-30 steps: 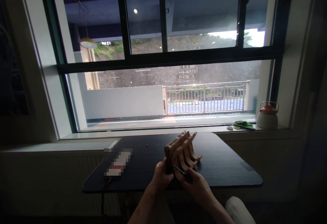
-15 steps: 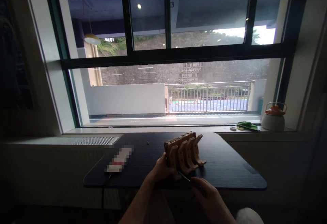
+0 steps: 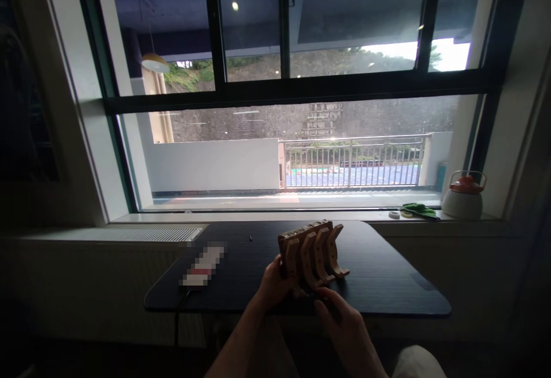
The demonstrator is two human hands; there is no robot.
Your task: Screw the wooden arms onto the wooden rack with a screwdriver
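Observation:
Over the near middle of the dark table (image 3: pixel 379 269) is a wooden rack (image 3: pixel 321 254), with a rough-edged brown board and several curved pale wooden arms with small holes. My left hand (image 3: pixel 274 283) is closed round its left, lower side; some fingers are hidden behind it. Close to the lower end of the nearest arm, my right hand (image 3: pixel 344 317) grips a screwdriver (image 3: pixel 329 304) by its dark handle. Its metal shaft mostly disappears between the hand and the wood, so I cannot tell whether the tip touches.
A blurred-out pale strip (image 3: pixel 202 266) with a black cable (image 3: pixel 176 326) lies at the table's left. A small dark piece (image 3: pixel 251 238), perhaps a screw, lies farther back. On the windowsill are a white kettle (image 3: pixel 462 203), green gloves (image 3: pixel 419 211) and tape rolls (image 3: pixel 394 215).
My right hand has moved up and slightly left, closer to the rack's lower end. The screwdriver's shaft, plainly visible before, is now mostly hidden. My left hand keeps its hold.

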